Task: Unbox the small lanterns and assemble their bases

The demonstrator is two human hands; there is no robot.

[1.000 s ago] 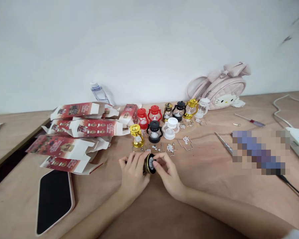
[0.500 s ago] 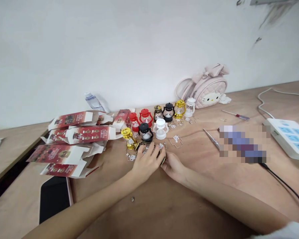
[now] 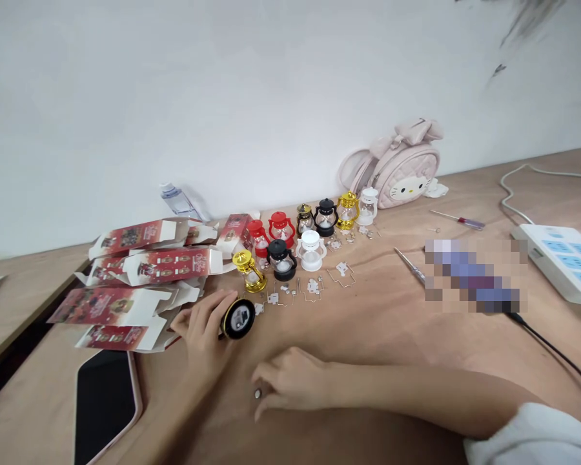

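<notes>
My left hand [image 3: 206,329] is closed around a lantern with a black underside [image 3: 239,319], which is tipped so its base faces up and to the right. My right hand [image 3: 290,381] rests low over the table, thumb and fingers apart around a small silver button-like piece [image 3: 257,392] on the wood. Beyond my hands, small lanterns stand in a group: a gold one [image 3: 249,271], a black one [image 3: 281,259], a white one [image 3: 312,250], and several more behind. Thin wire parts with white tags [image 3: 312,286] lie in front of them.
Opened red boxes [image 3: 169,265] pile at left, above a phone [image 3: 104,403]. A pink bag [image 3: 407,171] leans on the wall. Screwdrivers [image 3: 465,223], a pixelated object [image 3: 474,274] with a black cable, and a power strip [image 3: 561,255] lie right.
My left hand has moved left with the lantern, turning its base into view. My right hand has left the lantern and come down and left to the small silver piece.
</notes>
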